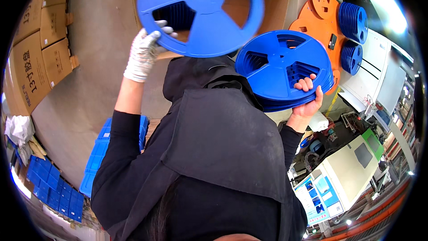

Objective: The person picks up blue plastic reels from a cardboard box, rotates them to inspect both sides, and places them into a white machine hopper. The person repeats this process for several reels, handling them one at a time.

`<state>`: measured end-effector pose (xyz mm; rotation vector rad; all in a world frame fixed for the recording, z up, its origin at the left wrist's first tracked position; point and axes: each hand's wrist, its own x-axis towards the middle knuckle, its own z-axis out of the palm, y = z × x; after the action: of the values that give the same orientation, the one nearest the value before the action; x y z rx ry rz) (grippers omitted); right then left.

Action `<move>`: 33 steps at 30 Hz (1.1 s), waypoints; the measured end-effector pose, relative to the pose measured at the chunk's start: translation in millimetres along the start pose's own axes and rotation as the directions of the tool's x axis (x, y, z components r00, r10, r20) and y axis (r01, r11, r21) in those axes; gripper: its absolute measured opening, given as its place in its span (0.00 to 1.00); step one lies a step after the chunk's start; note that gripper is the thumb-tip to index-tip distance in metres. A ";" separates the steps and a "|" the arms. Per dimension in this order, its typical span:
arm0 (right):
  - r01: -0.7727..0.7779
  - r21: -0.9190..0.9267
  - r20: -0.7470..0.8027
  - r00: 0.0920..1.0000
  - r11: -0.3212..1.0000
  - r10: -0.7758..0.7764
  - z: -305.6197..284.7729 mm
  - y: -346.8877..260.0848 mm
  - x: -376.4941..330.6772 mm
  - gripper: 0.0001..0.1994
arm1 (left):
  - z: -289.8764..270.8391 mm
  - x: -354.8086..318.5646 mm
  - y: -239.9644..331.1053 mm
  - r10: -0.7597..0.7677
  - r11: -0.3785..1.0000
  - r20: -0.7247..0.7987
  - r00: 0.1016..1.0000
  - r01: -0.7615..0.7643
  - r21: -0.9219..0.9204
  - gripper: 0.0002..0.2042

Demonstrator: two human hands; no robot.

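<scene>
Workshop floor (98, 40) is a dull greyish brown, with a pile of brown cartons (38, 47) on the left and some blue crates (53, 187) lower down that same side. Up at the top there's a big open cardboard box (278, 0), and a single blue reel (196, 6) is up in the air in front of its opening. That one's in the left hand (143, 53), the one with the whitish glove, fingers closed on the lower left rim right next to a cutout. More reels (180, 15) show through that cutout, though I can't tell if they're fully inside the box.

Right hand (310, 106) is bare and has a tilted stack of blue reels (281, 78), gripped at the lower right edge: fingers at a cutout of the top reel, thumb on the outside. Can't tell if the stack and the single reel actually touch.

Behind the stack is an orange stand (307, 20), with two bunches of smaller-looking reels (354, 20) by its right edge. Lower right, there's a cream machine (352, 165) with a poster (321, 201) on its side. Blue bin (96, 160) sits near the left elbow, and the person's wearing a dark apron (223, 138).
</scene>
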<state>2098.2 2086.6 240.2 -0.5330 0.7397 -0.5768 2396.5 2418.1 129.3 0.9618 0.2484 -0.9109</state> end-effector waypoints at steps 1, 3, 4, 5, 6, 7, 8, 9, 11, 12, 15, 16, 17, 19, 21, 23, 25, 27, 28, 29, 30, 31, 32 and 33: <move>-0.023 0.062 0.096 0.995 0.998 0.017 -0.9 2.7 0.4 0.21 | -14.0 0.9 12.4 0.031 0.993 -0.034 0.999 -0.027 0.115 0.17; 0.003 0.061 0.090 0.996 0.998 -0.008 3.8 5.3 -2.6 0.19 | -30.2 6.6 29.0 0.128 0.905 -0.125 0.984 -0.064 0.421 0.13; -0.001 0.074 0.123 0.992 0.997 -0.008 5.4 5.0 -2.6 0.19 | -49.1 18.5 23.0 0.156 0.878 -0.165 0.974 -0.060 0.474 0.12; 0.009 0.063 0.129 0.991 0.998 -0.017 6.7 5.4 -1.1 0.20 | -78.1 36.6 7.0 0.191 0.849 -0.209 0.959 -0.055 0.526 0.11; 0.016 0.056 0.150 0.988 0.998 -0.024 8.6 5.8 -2.0 0.20 | -81.7 47.3 -1.5 0.226 0.745 -0.253 0.941 0.000 0.667 0.09; 0.024 0.050 0.172 0.985 0.998 -0.032 11.0 5.8 -2.9 0.20 | -85.3 57.5 -9.8 0.264 0.621 -0.296 0.918 0.073 0.780 0.08; 0.034 0.043 0.192 0.981 0.998 -0.041 12.4 6.0 -3.3 0.20 | -89.2 68.9 -19.3 0.295 0.436 -0.294 0.909 0.145 0.888 0.07; 0.052 0.038 0.207 0.977 0.998 -0.059 12.0 6.1 -3.3 0.21 | -92.7 81.9 -29.6 0.325 0.220 -0.289 0.901 0.225 0.949 0.07; 0.066 0.047 0.241 0.968 0.997 -0.075 16.0 6.1 -5.4 0.23 | -102.0 104.0 -49.3 0.359 -0.087 -0.230 0.905 0.277 0.957 0.10; 0.083 0.040 0.253 0.963 0.996 -0.090 19.6 5.0 -6.0 0.23 | -113.6 117.7 -63.8 0.354 -0.172 -0.172 0.919 0.245 0.954 0.13; 0.085 0.134 0.327 0.937 0.987 -0.125 26.0 6.0 -4.4 0.24 | -135.9 139.2 -91.2 0.345 -0.079 -0.127 0.930 0.164 0.983 0.36; 0.083 0.174 0.366 0.920 0.981 -0.143 26.1 4.6 -4.9 0.23 | -123.2 139.5 -94.7 0.406 -0.089 -0.018 0.913 0.060 0.994 0.37; 0.078 0.221 0.409 0.898 0.972 -0.165 30.6 0.9 -4.7 0.21 | -109.1 140.2 -99.4 0.396 -0.116 0.083 0.915 -0.040 0.992 0.38; 0.096 0.320 0.435 0.869 0.943 -0.237 34.4 -0.1 -9.9 0.17 | -53.5 123.6 -74.5 0.433 -0.207 0.360 0.826 -0.297 0.932 0.38; 0.088 0.400 0.514 0.803 0.912 -0.303 34.4 2.0 -6.8 0.16 | 5.5 97.9 -51.9 0.472 -0.280 0.585 0.660 -0.517 0.809 0.36; 0.053 0.448 0.578 0.745 0.892 -0.334 36.9 6.3 -2.7 0.15 | 49.3 71.2 -32.0 0.380 -0.354 0.777 0.502 -0.697 0.623 0.31; 0.008 0.471 0.634 0.692 0.882 -0.345 42.0 7.0 0.3 0.15 | 77.0 58.6 -24.8 0.279 -0.462 0.913 0.298 -0.792 0.400 0.27; -0.029 0.425 0.687 0.661 0.905 -0.302 38.0 1.9 4.5 0.15 | 98.0 52.9 -21.1 0.168 -0.557 0.973 0.158 -0.799 0.226 0.24; -0.049 0.406 0.710 0.646 0.913 -0.281 35.9 1.9 6.0 0.15 | 106.5 49.1 -17.6 0.122 -0.541 0.980 0.156 -0.818 0.197 0.23; -0.027 0.388 0.709 0.647 0.921 -0.280 37.6 1.6 6.1 0.14 | 113.4 48.4 -13.8 0.074 -0.519 0.984 0.160 -0.837 0.175 0.24; -0.018 0.384 0.697 0.661 0.923 -0.277 38.7 1.6 5.7 0.14 | 116.5 47.8 -10.0 0.024 -0.501 0.985 0.169 -0.851 0.158 0.24; -0.010 0.379 0.685 0.675 0.925 -0.273 39.1 0.3 4.6 0.14 | 118.3 47.5 -9.8 0.006 -0.505 0.988 0.152 -0.852 0.134 0.24; -0.001 0.374 0.673 0.689 0.928 -0.270 40.1 -0.6 4.2 0.14 | 119.7 48.1 -10.0 -0.011 -0.509 0.991 0.135 -0.854 0.111 0.25; 0.011 0.377 0.641 0.719 0.926 -0.269 41.6 -0.2 0.9 0.14 | 118.9 47.5 -12.3 -0.034 -0.504 0.992 0.119 -0.860 0.086 0.25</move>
<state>2129.7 2096.0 265.9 -0.4249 -0.1270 -0.5824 2393.3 2294.3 164.2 1.6003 -2.0313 0.1732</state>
